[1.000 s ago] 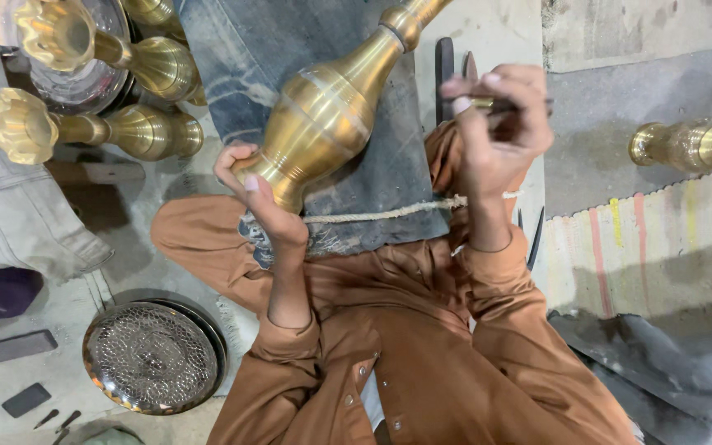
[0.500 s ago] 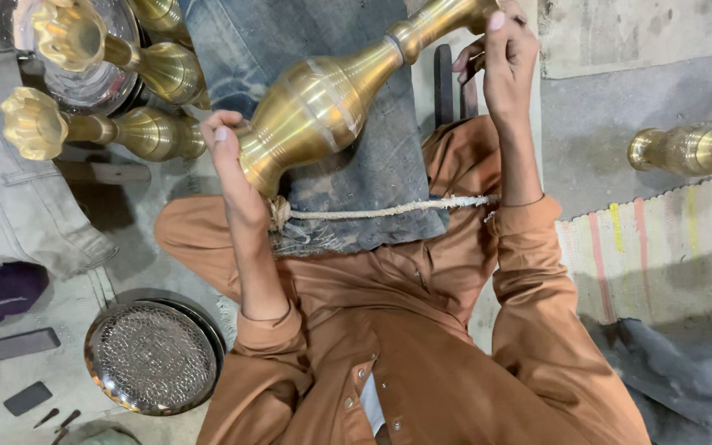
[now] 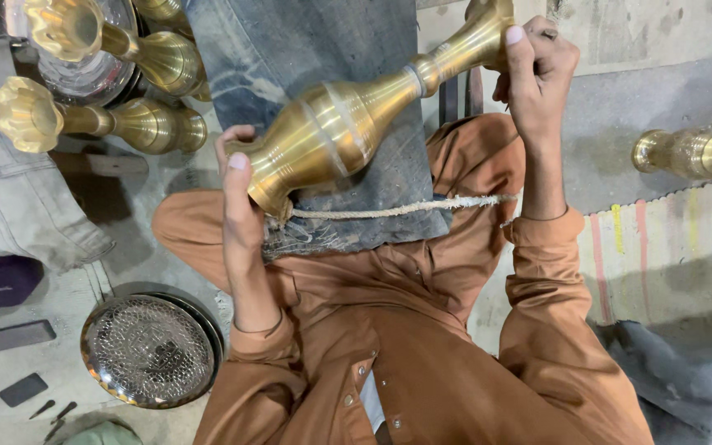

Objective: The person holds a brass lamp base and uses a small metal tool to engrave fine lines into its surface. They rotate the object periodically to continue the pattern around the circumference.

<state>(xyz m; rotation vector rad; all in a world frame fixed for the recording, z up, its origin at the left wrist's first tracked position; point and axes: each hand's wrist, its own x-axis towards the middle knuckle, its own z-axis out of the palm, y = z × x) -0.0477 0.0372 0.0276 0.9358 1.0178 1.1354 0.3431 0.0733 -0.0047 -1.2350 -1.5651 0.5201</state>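
A tall brass vase (image 3: 348, 124) lies slanted above my lap, base at lower left, neck toward upper right. My left hand (image 3: 239, 194) grips the vase's base, thumb along its side. Fingers of my right hand (image 3: 537, 62) are wrapped around the vase's narrow neck near the top edge, with a thin dark tool end showing by them. A pale rope (image 3: 389, 210) runs across my lap under the vase, over a blue denim cloth (image 3: 306, 49). My sleeves and clothes are brown.
Two brass vases (image 3: 100, 124) with fluted mouths lie at upper left near a shiny metal dish (image 3: 92, 70). A round engraved metal plate (image 3: 148, 350) sits at lower left. Another brass vase (image 3: 690, 152) lies at right. Small dark tools (image 3: 51, 409) and flat dark objects lie on the floor.
The vase has been lifted and swung so its neck points farther up and right. My right hand rose with the neck; my left hand moved left along the base.
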